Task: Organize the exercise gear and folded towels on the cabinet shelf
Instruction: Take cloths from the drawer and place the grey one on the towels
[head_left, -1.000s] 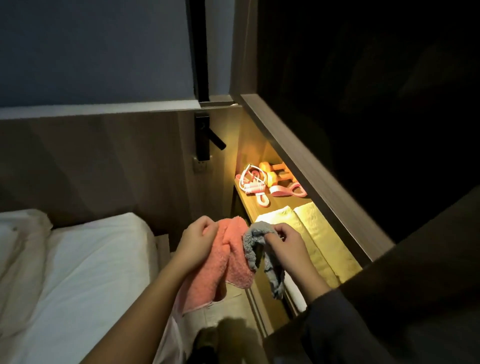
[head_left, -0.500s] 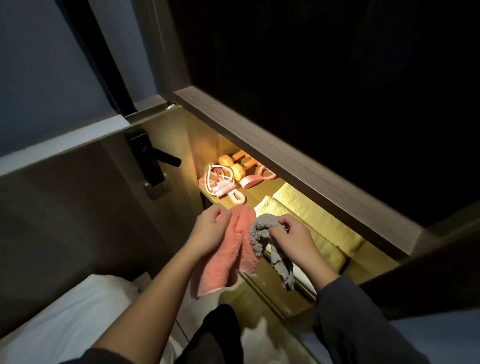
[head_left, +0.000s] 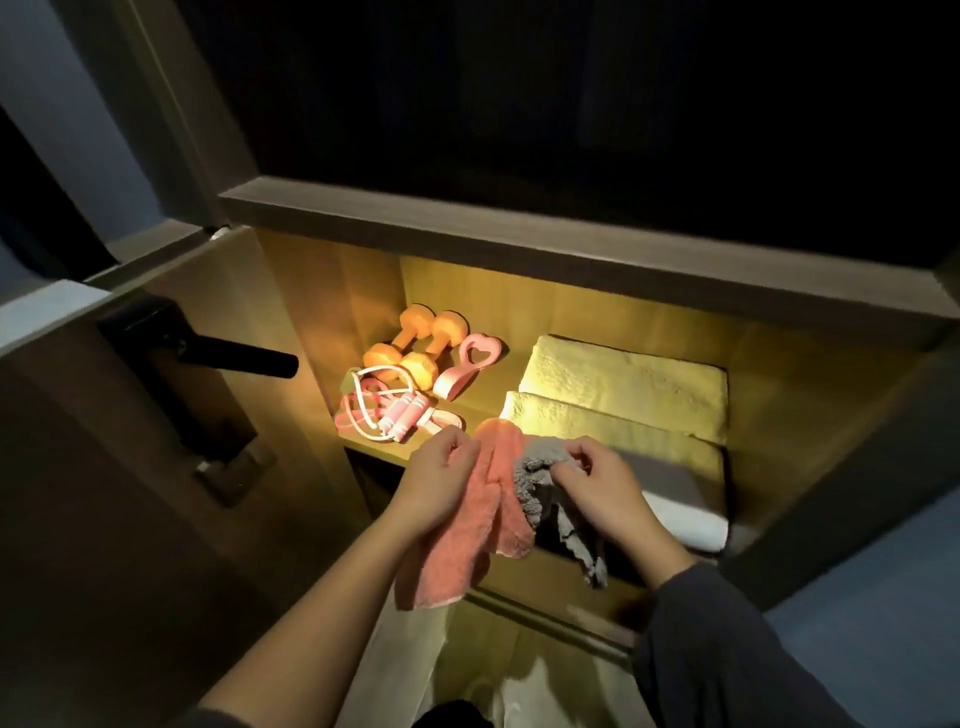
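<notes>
Left hand (head_left: 441, 480): grips the pink cloth (head_left: 467, 525), held before the shelf edge
Right hand (head_left: 597, 483): pinches the grey cloth (head_left: 540, 486); it hangs beside the pink one
Shelf (head_left: 374, 448): orange dumbbells (head_left: 415, 345), jump rope (head_left: 384, 410), folded towels (head_left: 623, 400) to their right

Two dumbbells (head_left: 415, 345) at ten o'clock on the warm yellow-lit shelf (head_left: 483, 408) are orange. The heart grip (head_left: 470, 366) at their three o'clock is pale pink. The jump rope (head_left: 397, 421) at their six o'clock is pink and white, with white bands on its pink handles. The folded towels (head_left: 623, 384) at two o'clock look yellow. The front towel (head_left: 685, 519) shows white. The coral cloth (head_left: 483, 509) is plain, as is the grey cloth (head_left: 540, 478) at its three o'clock. The door handle (head_left: 234, 356) is black.
</notes>
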